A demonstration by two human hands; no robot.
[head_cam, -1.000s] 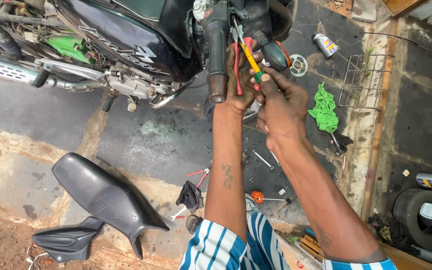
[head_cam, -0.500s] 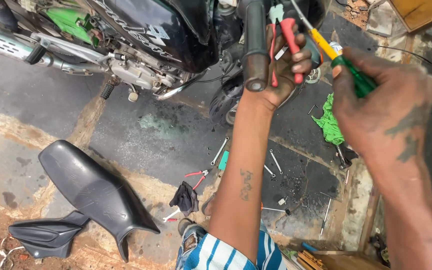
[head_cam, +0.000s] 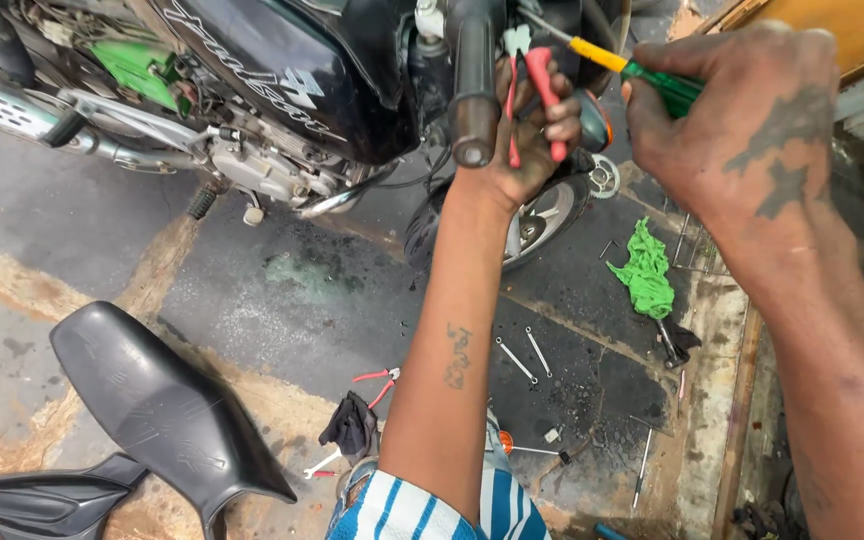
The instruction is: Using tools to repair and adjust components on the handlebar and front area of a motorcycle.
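Left hand grips red-handled pliers beside the motorcycle's handlebar grip, right hand closed on a screwdriver; both tools look light, stiff, best held by their plastic handles.

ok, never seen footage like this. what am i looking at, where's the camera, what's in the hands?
There is no robot here: a person works with two bare hands, and the one camera sits on their head, looking down. The left hand holds red-handled pliers up by the black handlebar grip of a motorcycle. The right hand holds a screwdriver with a green and yellow handle, its tip pointing toward the pliers. On the stained ground below lie the bike's removed black seat, a second pair of red pliers, two small spanners, a green rag and a dark cloth.
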